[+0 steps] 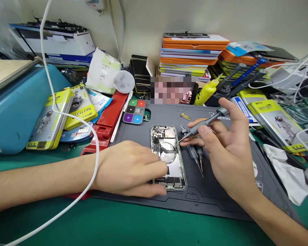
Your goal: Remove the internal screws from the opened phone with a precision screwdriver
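An opened phone (pixel 173 159) lies upright in view on the dark grey mat (pixel 154 200), its inner parts showing. Over its left edge rests my left hand (pixel 130 169), fingers curled and partly covering the lower half; whether anything is between the fingertips is hidden. My right hand (pixel 226 147) holds a grey screwdriver (pixel 204 125) between thumb and fingers, its tip at the phone's upper right edge. Beneath that hand, more screwdrivers (pixel 194 153) lie on the mat. A small yellow part (pixel 185 117) sits above the phone.
A coloured screw tray (pixel 134 111) is at the mat's upper left. A white cable (pixel 96 160) crosses over my left forearm. Battery boxes (pixel 50 119) stand left, others (pixel 282 124) right. Behind are stacked orange cases (pixel 195 44), a yellow bottle (pixel 207 90) and a tool holder (pixel 222 91).
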Motion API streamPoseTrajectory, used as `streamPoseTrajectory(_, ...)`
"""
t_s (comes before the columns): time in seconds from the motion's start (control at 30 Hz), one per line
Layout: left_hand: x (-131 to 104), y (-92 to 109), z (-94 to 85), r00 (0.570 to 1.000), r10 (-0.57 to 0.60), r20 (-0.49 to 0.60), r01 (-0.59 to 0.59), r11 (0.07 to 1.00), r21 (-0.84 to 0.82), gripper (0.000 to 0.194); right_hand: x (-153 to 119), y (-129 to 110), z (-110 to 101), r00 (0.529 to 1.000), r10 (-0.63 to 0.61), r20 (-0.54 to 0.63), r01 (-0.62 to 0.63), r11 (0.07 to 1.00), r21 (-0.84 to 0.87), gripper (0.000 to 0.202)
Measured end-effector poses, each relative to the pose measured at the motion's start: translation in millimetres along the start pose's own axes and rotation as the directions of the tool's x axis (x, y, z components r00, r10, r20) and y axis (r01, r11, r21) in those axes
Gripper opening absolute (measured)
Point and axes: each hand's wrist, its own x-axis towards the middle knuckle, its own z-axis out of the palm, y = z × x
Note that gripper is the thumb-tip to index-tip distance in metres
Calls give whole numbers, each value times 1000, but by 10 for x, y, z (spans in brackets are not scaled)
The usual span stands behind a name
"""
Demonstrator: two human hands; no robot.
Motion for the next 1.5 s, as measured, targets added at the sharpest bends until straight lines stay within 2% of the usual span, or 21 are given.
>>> streamPoseTrajectory(0.1,-8,-11,1,982,-186,-44,188,981,48,19,-52,-16,-9,999,-45,7,45,998,-31,54)
streamPoseTrajectory(0.2,-11,-17,4,951,-308,-10,308,948,85,11,-152,-58,-4,991,-102,81,107,992,-62,57)
streamPoseTrajectory(0.3,-11,-19,16,957,-289,-4,287,949,129,7,-278,-88,26,971,-136,194,151,986,-65,66)
streamPoseTrajectory(0.47,-3,-25,26,963,-268,2,267,960,86,11,-471,-23,46,919,-155,363,202,975,-95,78)
streamPoseTrajectory(0.57,9,-32,21,964,-267,9,265,960,92,14,-529,46,20,860,-222,459,298,949,-101,89)
streamPoseTrajectory(0.67,17,-42,18,964,-267,8,266,961,80,13,-534,91,-4,776,-279,565,406,907,-111,92)
streamPoseTrajectory(0.77,16,-44,21,965,-262,6,261,962,73,13,-518,115,-18,723,-310,617,485,864,-135,91)
streamPoseTrajectory(0.93,5,-32,20,965,-262,9,261,963,71,13,-505,121,1,702,-312,640,496,859,-125,91)
streamPoseTrajectory(1.13,16,-40,14,962,-271,27,270,961,55,13,-460,68,51,662,-309,683,502,859,-98,86)
streamPoseTrajectory(1.23,16,-46,35,964,-266,15,265,962,65,11,-434,28,75,583,-376,720,627,772,-105,74)
streamPoseTrajectory(1.33,7,-39,57,964,-267,1,266,959,103,12,-417,-6,105,540,-474,696,765,621,-171,42)
streamPoseTrajectory(1.4,3,-27,61,962,-272,9,270,957,111,12,-406,-17,118,520,-501,691,791,588,-169,30)
streamPoseTrajectory(1.5,7,-13,52,961,-278,16,274,955,108,10,-386,-10,119,446,-531,720,802,594,-59,33)
